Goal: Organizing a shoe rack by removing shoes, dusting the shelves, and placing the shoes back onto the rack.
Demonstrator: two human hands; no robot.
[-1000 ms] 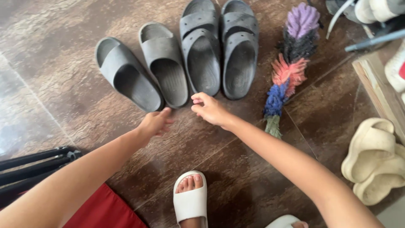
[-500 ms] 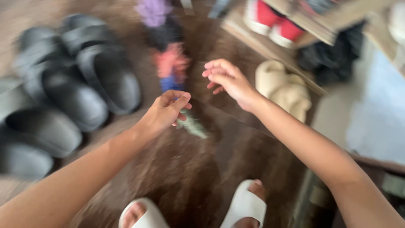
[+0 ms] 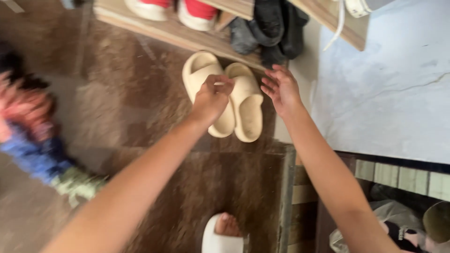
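Note:
A pair of cream slides lies side by side on the brown floor, the left slide point(image 3: 199, 70) and the right slide point(image 3: 249, 110), just in front of a low wooden shoe rack point(image 3: 173, 33). My left hand point(image 3: 213, 99) hovers over the gap between them with its fingers curled together and nothing visible in it. My right hand point(image 3: 282, 89) is at the right slide's outer edge, near its toe end, fingers spread and empty. Whether either hand touches a slide I cannot tell.
Red and white shoes point(image 3: 197, 9) and dark shoes point(image 3: 269, 28) sit on the rack. A blurred multicoloured duster point(image 3: 28, 136) lies at far left. My foot in a white slide point(image 3: 220, 234) is at the bottom. A pale wall point(image 3: 384, 79) stands at right.
The view has swung right, from the dark slides and duster to the cream slides by the rack. Both hands have moved over to the cream pair, and the left hand's fingers have curled in.

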